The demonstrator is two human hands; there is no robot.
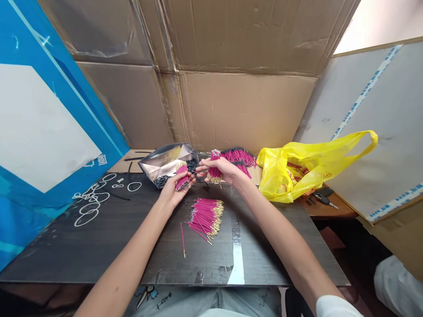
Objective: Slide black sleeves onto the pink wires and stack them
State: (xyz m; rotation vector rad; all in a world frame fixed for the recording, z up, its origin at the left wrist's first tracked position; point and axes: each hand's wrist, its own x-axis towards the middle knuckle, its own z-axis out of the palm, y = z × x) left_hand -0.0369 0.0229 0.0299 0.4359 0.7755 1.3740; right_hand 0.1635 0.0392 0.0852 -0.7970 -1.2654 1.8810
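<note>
My left hand (176,187) is closed around a small bundle of pink sticks with gold tips (182,176). My right hand (220,169) grips a thicker bundle of the same pink sticks (214,169), held upright, its fingertips reaching toward the left hand. Both hands hover above the dark table (99,246), close together. Below them a loose pile of pink sticks (206,215) lies on the table, and a single stick (183,240) lies apart to its left. Another heap of pink sticks (239,156) lies behind my right hand.
An open silver foil bag (165,160) with small black pieces stands at the back. A yellow plastic bag (297,171) sits to the right, with keys (324,198) beside it. White rubber bands (92,204) lie at the left. Cardboard walls (244,105) and a blue board (39,132) enclose the table.
</note>
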